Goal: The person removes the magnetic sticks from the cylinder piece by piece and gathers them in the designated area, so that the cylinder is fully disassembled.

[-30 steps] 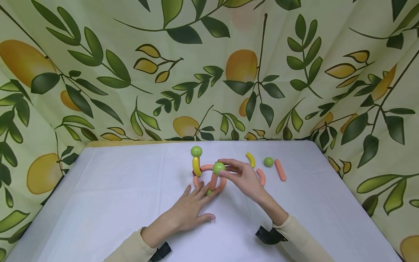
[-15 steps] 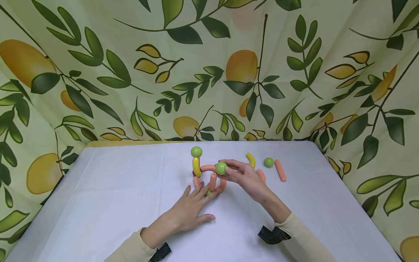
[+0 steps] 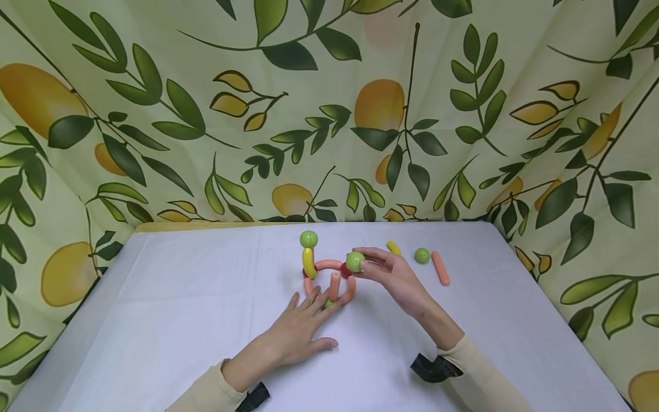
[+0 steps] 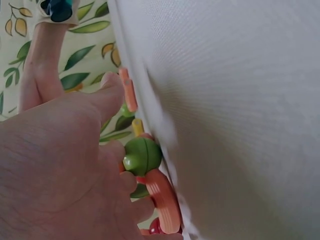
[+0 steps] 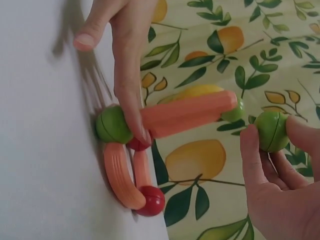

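Right hand (image 3: 393,280) pinches green ball (image 3: 354,261), now off orange stick (image 3: 334,287), leaving that uncapped; left hand (image 3: 298,332) splayed, we think steadying ring (image 3: 329,264).

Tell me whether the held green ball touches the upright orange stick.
No, the right wrist view shows a gap between the green ball and the orange stick.

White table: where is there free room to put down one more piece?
Free: on the table, between its left edge and the left hand; between the loose pink stick and the right edge. Crowded: around the ring of pieces by the left hand, and past the right hand, where the loose green ball and yellow piece lie.
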A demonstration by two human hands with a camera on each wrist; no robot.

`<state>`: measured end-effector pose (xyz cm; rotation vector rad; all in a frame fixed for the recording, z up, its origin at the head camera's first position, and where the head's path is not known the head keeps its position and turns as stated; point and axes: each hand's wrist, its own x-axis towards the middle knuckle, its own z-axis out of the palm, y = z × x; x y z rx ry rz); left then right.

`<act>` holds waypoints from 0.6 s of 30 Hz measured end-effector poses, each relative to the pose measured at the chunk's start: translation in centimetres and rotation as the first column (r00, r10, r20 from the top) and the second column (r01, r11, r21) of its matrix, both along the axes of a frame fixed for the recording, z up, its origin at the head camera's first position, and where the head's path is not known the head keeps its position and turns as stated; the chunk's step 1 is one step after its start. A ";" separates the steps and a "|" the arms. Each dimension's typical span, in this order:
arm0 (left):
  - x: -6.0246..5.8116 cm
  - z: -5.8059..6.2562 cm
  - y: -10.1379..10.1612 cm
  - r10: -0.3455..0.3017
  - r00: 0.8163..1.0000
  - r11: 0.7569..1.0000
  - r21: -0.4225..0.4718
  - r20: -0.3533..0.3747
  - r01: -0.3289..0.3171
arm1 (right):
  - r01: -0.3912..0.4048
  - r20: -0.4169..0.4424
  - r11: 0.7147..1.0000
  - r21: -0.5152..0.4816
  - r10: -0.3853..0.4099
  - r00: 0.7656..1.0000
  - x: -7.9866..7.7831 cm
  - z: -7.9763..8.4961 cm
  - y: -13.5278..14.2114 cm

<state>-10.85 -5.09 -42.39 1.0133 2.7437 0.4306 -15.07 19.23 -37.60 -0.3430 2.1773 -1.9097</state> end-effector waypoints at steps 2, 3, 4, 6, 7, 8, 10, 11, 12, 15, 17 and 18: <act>0.0 0.0 0.1 0.000 1.000 1.000 -0.004 0.002 0.000 | 0.028 -0.008 0.999 0.020 -0.028 1.000 -0.1 -0.1 0.6; 0.0 -0.1 0.2 -0.001 1.000 1.000 -0.008 -0.001 0.001 | 0.042 -0.013 0.999 0.033 -0.041 0.999 -0.3 -0.1 1.0; 0.0 -0.1 0.2 -0.001 1.000 1.000 -0.014 -0.007 0.001 | 0.054 -0.014 0.997 0.050 -0.054 0.998 -0.4 -0.2 1.3; 0.0 -0.1 0.4 -0.005 1.000 1.000 -0.028 -0.025 0.005 | 0.091 -0.019 0.990 0.106 -0.090 0.996 -0.8 -0.5 2.2; 0.1 -0.1 0.4 -0.008 0.999 0.999 -0.033 -0.033 0.007 | 0.109 -0.022 0.985 0.134 -0.107 0.994 -1.0 -0.7 2.7; 0.1 -0.1 0.5 -0.011 0.999 0.999 -0.037 -0.042 0.009 | 0.125 -0.022 0.981 0.150 -0.123 0.992 -1.2 -0.9 3.2; 0.1 -0.1 0.5 -0.015 0.999 0.999 -0.049 -0.051 0.013 | 0.160 -0.024 0.971 0.177 -0.158 0.987 -1.6 -1.3 4.2; 0.0 0.0 0.5 -0.018 0.999 0.998 -0.053 -0.049 0.016 | 0.175 -0.029 0.967 0.186 -0.173 0.985 -1.7 -1.5 4.7; 0.0 0.1 0.4 -0.020 0.999 0.998 -0.057 -0.040 0.018 | 0.192 -0.041 0.962 0.196 -0.188 0.981 -1.8 -1.7 5.1; -0.4 0.7 0.3 -0.019 1.000 0.997 -0.068 0.011 0.020 | 0.221 -0.053 0.953 0.210 -0.214 0.975 -1.9 -1.9 6.2; -0.6 1.1 0.1 -0.016 0.999 0.997 -0.070 0.043 0.019 | 0.231 -0.053 0.949 0.216 -0.225 0.973 -2.0 -2.0 6.9; -0.6 1.2 0.1 -0.014 0.998 0.997 -0.070 0.055 0.018 | 0.238 -0.051 0.945 0.222 -0.233 0.971 -2.0 -2.0 7.2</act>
